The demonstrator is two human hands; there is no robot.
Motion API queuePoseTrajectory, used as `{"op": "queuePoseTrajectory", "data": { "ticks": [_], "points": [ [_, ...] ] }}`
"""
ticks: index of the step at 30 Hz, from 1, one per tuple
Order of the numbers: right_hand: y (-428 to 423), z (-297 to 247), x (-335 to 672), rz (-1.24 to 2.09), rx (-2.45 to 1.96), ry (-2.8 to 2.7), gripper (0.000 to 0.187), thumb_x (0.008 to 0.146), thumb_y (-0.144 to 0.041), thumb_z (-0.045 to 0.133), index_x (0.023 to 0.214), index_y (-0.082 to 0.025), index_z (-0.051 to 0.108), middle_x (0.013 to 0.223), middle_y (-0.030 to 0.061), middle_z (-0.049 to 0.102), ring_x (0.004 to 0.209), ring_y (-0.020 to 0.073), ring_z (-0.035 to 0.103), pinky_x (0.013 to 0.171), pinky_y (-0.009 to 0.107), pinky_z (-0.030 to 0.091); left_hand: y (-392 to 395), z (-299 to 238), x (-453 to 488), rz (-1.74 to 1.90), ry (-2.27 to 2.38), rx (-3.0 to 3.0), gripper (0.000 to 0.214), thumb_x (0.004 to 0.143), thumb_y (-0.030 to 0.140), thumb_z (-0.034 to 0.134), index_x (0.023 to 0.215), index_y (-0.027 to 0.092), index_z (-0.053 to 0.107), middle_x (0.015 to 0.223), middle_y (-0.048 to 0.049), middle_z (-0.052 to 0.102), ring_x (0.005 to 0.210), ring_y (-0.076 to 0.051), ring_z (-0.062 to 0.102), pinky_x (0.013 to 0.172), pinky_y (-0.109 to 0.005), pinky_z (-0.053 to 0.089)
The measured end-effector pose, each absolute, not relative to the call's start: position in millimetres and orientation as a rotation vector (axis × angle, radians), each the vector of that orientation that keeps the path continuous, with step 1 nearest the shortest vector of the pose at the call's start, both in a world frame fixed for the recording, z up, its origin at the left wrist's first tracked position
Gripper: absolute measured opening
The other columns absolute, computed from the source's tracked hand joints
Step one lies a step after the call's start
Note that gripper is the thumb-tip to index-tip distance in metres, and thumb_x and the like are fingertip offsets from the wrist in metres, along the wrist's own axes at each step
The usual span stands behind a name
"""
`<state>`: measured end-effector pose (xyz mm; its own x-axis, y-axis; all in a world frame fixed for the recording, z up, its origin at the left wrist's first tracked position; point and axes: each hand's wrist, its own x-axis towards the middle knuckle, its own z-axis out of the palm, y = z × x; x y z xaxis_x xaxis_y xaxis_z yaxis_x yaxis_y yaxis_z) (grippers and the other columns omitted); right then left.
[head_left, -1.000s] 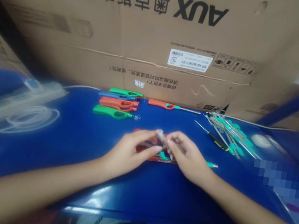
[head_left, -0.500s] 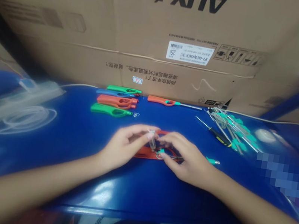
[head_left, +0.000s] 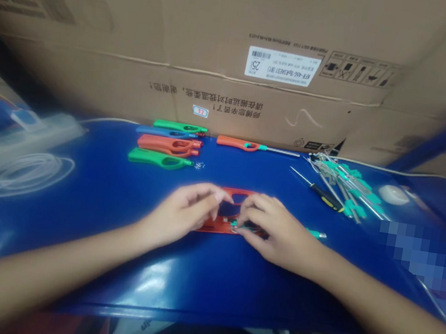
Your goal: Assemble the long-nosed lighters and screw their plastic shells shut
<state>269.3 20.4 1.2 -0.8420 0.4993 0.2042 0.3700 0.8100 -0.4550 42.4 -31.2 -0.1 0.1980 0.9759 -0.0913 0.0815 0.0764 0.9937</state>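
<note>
My left hand [head_left: 182, 208] and right hand [head_left: 281, 227] are apart, over the red casing [head_left: 216, 225], nearer me than the screwdriver [head_left: 328, 199]; their grip I cannot tell. Careless touch could dislodge the green insert [head_left: 234, 223].

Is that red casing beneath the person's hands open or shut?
Open: the red casing lies on the blue table with green parts exposed inside, beside the right hand.
</note>
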Motion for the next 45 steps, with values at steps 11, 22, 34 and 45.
{"op": "queuePoseTrajectory", "data": {
  "ticks": [11, 22, 34, 45],
  "points": [
    [27, 8, 272, 1.499, -1.043, -2.174, 0.018, 0.091, -0.035, 0.065, 0.090, -0.018, 0.061, 0.059, -0.0051, 0.054, 0.053, 0.0100, 0.050, 0.054, 0.024, 0.039, -33, -4, 42, 0.840, 1.150, 1.350, 0.034, 0.098, 0.051, 0.053, 0.092, 0.017, 0.052, 0.082, -0.0046, 0.072, 0.050, -0.006, 0.041, 0.048, -0.019, 0.036],
    [33, 3, 269, 1.904, -0.984, -1.938, 0.030, 0.084, -0.041, 0.074, 0.093, -0.016, 0.060, 0.063, -0.0022, 0.066, 0.054, 0.0112, 0.064, 0.056, 0.025, 0.054, -33, -2, 41, 0.844, 1.079, 1.335, 0.033, 0.098, 0.047, 0.054, 0.092, 0.015, 0.058, 0.084, -0.0055, 0.071, 0.054, -0.008, 0.048, 0.052, -0.022, 0.043],
    [35, 4, 269, 1.865, -0.988, -1.997, 0.036, 0.079, -0.049, 0.078, 0.084, -0.015, 0.069, 0.069, -0.0009, 0.066, 0.053, 0.0074, 0.056, 0.051, 0.021, 0.049, -29, 1, 37, 0.638, 0.994, 1.314, 0.028, 0.093, 0.038, 0.064, 0.106, 0.013, 0.069, 0.098, -0.0100, 0.076, 0.067, -0.011, 0.062, 0.064, -0.024, 0.052],
    [31, 1, 266, 1.828, -0.947, -2.034, 0.028, 0.084, -0.043, 0.074, 0.083, -0.016, 0.065, 0.066, -0.0032, 0.060, 0.051, 0.0065, 0.052, 0.047, 0.019, 0.046, -32, -2, 40, 0.560, 0.969, 1.321, 0.028, 0.092, 0.037, 0.065, 0.109, 0.014, 0.065, 0.104, -0.0103, 0.076, 0.064, -0.009, 0.060, 0.060, -0.023, 0.050]
  ]
}}
